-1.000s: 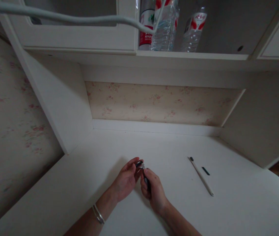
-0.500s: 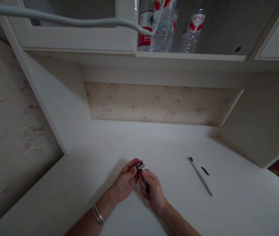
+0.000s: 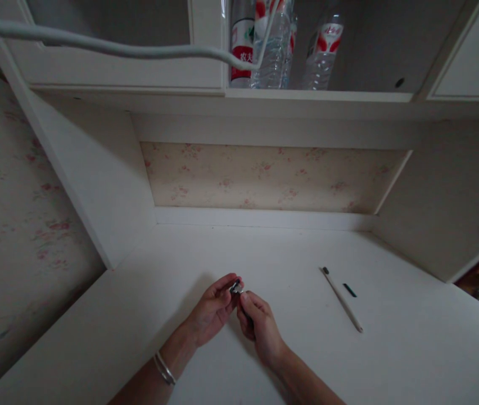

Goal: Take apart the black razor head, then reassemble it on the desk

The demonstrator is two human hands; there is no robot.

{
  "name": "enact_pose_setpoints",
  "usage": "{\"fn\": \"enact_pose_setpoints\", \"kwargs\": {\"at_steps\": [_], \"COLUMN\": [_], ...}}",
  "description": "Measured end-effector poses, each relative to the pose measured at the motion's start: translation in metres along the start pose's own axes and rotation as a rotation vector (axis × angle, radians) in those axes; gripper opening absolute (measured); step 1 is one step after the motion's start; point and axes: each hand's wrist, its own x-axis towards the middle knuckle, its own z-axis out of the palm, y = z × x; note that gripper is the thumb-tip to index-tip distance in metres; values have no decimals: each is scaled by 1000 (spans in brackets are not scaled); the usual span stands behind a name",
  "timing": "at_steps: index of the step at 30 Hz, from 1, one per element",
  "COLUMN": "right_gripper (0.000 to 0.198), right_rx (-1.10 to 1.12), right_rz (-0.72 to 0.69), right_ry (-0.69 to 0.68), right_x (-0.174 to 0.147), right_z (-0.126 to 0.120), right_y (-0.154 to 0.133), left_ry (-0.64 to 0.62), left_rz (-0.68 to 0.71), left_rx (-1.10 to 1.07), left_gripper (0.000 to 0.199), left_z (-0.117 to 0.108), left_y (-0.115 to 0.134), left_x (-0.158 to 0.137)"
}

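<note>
My left hand (image 3: 214,308) is closed in a pinch on a small dark and silvery metal piece (image 3: 236,288), held above the white desk. My right hand (image 3: 261,326) meets it from the right, thumb and fingers closed around a dark object that they mostly hide. Whether the metal piece and the dark object are one tool I cannot tell. To the right of my hands lies a slim white pen-like stick (image 3: 343,301) with a dark upper end. Beside it is a short dark green strip (image 3: 349,289).
The white desk (image 3: 265,247) runs back to a low ledge under a wallpapered panel (image 3: 265,177). Overhead is a cabinet shelf with several plastic bottles (image 3: 322,53). A white cable or tube (image 3: 138,52) crosses the upper left, near the camera. Side panels bound the desk.
The view has shifted slightly, so everything sits a little further left. Both hands keep their grip; the dark object in my right hand shows less than before.
</note>
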Motion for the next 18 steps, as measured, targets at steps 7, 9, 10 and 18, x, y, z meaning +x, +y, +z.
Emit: {"fn": "enact_pose_setpoints", "kwargs": {"at_steps": [7, 9, 10, 18], "right_gripper": [43, 43, 43, 39], "right_rx": [-9, -3, 0, 39], "right_rz": [55, 82, 99, 148], "right_ry": [-29, -44, -54, -119], "right_x": [0, 1, 1, 3], "right_z": [-1, -3, -4, -10], "right_y": [-4, -6, -7, -10], "left_ry": [-26, -35, -42, -74], "left_rz": [-19, -22, -28, -57], "left_rx": [29, 37, 41, 78], "left_gripper": [38, 39, 40, 39], "left_z": [-5, -6, -7, -5], "left_y": [3, 4, 5, 10], "left_x": [-2, -1, -1, -2]}}
